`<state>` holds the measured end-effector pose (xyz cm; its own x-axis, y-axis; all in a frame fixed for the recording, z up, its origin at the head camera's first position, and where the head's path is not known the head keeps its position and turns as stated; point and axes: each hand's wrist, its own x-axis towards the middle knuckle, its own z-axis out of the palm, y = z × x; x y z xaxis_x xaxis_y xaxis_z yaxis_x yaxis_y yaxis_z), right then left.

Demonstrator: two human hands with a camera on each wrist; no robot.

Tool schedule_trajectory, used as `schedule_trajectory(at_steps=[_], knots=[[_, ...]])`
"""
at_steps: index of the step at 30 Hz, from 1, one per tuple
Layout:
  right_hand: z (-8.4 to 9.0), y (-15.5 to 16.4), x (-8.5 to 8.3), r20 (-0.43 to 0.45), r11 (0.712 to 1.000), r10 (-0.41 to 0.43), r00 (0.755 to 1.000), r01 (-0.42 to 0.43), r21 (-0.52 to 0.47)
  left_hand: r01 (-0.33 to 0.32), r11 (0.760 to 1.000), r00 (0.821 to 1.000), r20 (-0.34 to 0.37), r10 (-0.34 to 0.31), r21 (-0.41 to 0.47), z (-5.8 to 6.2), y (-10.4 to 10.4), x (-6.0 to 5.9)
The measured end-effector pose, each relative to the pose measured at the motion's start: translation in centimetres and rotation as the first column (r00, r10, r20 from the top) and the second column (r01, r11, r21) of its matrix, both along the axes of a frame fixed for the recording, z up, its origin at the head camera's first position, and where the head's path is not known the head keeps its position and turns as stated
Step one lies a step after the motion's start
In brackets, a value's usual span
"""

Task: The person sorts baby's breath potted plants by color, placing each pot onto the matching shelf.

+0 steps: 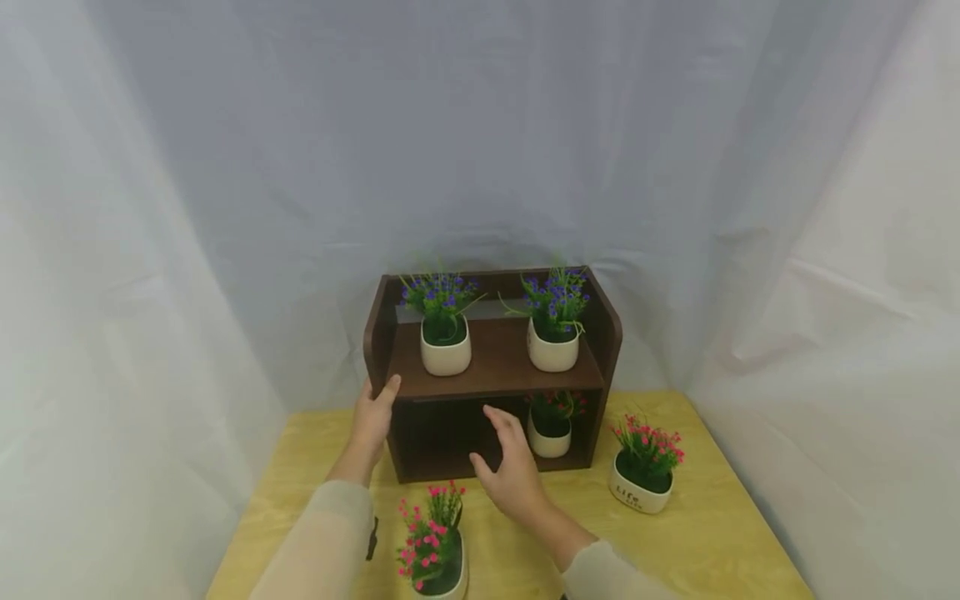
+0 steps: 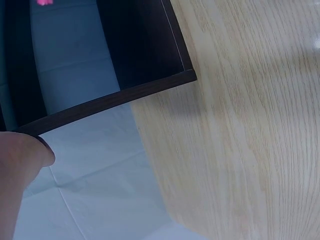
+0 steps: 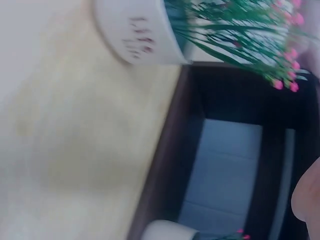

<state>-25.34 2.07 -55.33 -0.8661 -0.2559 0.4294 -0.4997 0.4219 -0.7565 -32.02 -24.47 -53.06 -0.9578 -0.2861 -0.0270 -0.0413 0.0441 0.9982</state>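
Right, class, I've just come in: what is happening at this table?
A person steadies a dark wooden shelf with the left hand on its left side panel. The right hand is open, holds nothing and hovers before the lower compartment. Two purple-flowered pots stand on the upper board, one pink pot below, and two pink pots on the table.

Head view high, frontal; wrist views close, sharing shelf (image 1: 491,375).

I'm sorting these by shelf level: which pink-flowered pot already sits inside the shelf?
The pink-flowered pot in the shelf's lower compartment, right side; the other two stand on the table.
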Motion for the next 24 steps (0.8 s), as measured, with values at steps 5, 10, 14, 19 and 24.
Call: schedule_trajectory(at_steps=[5,10,14,19,24], knots=[[-2.9,0.3,2.2,0.064,0.998,0.053,0.997,-0.054,0.021,-0.001,1.0,1.0,0.007,0.001,-0.013,-0.1,-0.2,0.1],[-5.7,0.9,4.3,0.137,0.986,0.105,0.985,-0.121,0.112,0.003,1.0,1.0,0.016,-0.002,-0.019,0.2,-0.2,0.4],[-7.7,1.3,5.5,0.212,0.97,0.157,0.965,-0.191,0.153,-0.008,1.0,1.0,0.021,0.008,-0.021,0.3,-0.3,0.5],[-9.8,1.6,6.7,0.295,0.95,0.195,0.935,-0.256,0.182,-0.007,1.0,1.0,0.017,0.008,-0.023,0.2,-0.5,0.5],[-11.0,1.7,7.2,0.344,0.944,0.222,0.912,-0.289,0.156,-0.003,0.999,1.0,0.017,0.003,-0.034,0.0,-0.6,0.4]])
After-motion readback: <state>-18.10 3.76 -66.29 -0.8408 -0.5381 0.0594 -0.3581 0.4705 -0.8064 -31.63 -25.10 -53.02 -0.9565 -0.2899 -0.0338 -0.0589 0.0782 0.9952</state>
